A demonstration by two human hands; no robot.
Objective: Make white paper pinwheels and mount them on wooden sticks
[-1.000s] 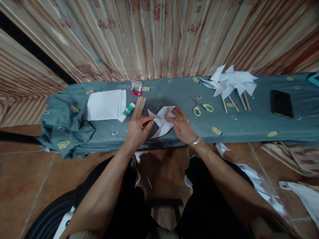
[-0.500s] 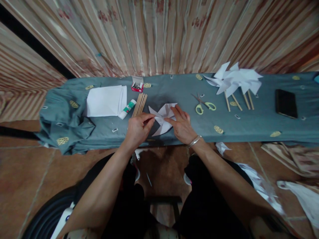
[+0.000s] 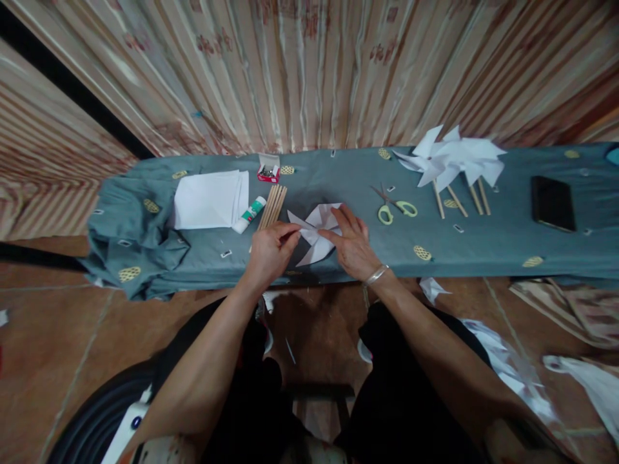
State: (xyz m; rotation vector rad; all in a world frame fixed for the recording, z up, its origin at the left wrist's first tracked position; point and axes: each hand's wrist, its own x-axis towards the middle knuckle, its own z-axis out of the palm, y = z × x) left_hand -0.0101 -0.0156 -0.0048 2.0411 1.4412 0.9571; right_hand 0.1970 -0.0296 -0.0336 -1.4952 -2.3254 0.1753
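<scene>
A white paper pinwheel (image 3: 319, 219) lies on the grey-blue cloth (image 3: 338, 180) that covers a low bench. My left hand (image 3: 269, 252) is closed, pinching one of its left points between thumb and fingers. My right hand (image 3: 354, 243) rests on the paper's right side with fingers stretched flat, pressing it down near the middle. Just left of my left hand lie several wooden sticks (image 3: 271, 207) and a glue stick (image 3: 248, 214).
A stack of white paper (image 3: 210, 200) and a small red box of pins (image 3: 268, 171) lie at the left. Green-handled scissors (image 3: 394, 207), finished pinwheels on sticks (image 3: 452, 161) and a black phone (image 3: 552, 203) lie to the right. Paper scraps litter the tiled floor.
My hands have stayed on the pinwheel; the left fingers have shifted slightly along the paper point. The view has wobbled a little.
</scene>
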